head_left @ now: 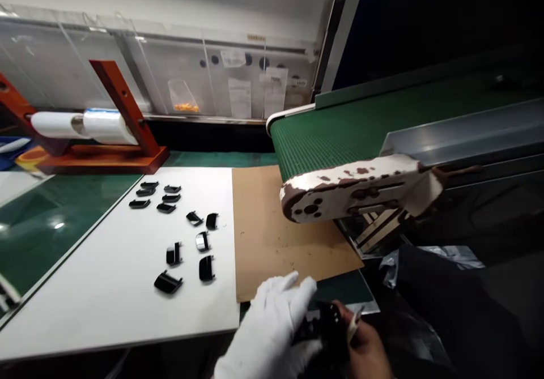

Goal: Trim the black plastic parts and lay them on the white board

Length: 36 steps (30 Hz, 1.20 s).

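My left hand [267,333], in a white glove, and my bare right hand [363,348] close around a glossy black plastic part [321,328] at the bottom of the view. The hands hide much of this part. A pale strip of film [352,325] sticks out between my right fingers. Several similar glossy black parts [169,268] lie scattered on a white board [106,305], left of my gloved hand. A brown cardboard sheet [280,237] lies right next to that board, just beyond my hands.
A green belt conveyor [340,130] with a chipped white end plate [344,189] overhangs the cardboard at right. Dark crumpled plastic [416,305] lies right of my hands. A white film roll [85,125] sits on an orange stand [102,161] at the back left.
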{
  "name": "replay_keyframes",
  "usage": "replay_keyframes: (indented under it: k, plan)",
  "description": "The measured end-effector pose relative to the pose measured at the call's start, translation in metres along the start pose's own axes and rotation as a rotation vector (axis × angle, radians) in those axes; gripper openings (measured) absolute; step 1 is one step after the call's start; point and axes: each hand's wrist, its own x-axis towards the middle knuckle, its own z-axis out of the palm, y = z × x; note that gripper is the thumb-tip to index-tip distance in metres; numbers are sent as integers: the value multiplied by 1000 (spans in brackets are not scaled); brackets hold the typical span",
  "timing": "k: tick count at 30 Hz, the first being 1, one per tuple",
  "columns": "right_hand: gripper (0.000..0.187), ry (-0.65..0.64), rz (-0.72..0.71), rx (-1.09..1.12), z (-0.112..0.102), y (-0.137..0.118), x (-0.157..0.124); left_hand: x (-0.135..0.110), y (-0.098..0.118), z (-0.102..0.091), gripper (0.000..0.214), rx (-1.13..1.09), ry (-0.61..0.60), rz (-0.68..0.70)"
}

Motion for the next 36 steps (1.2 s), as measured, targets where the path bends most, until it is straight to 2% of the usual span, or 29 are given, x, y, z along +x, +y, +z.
replay_keyframes:
  k: [4,7,13,18,22,29,36]
  plan:
    - [36,64,100,118,1,-2,5,-17,-9,-14,91,-294,0,-313]
    - [35,48,159,176,5,-10,6,-24,-11,-13,104,-421,-22,-420]
    - [32,-4,198,283,16,-20,5,-20,-7,4,114,-509,5,-408]
    - [32,13,228,254,19,-23,3,-17,-4,12,111,-593,54,-387]
    - [30,11,190,184,19,-24,0,-18,-5,14,109,-601,93,-341]
    - [28,33,177,156,16,-27,-2,-15,-9,3,107,-512,45,-271]
    - [32,-28,166,161,16,-30,-1,-3,-7,-11,91,-326,-32,-176]
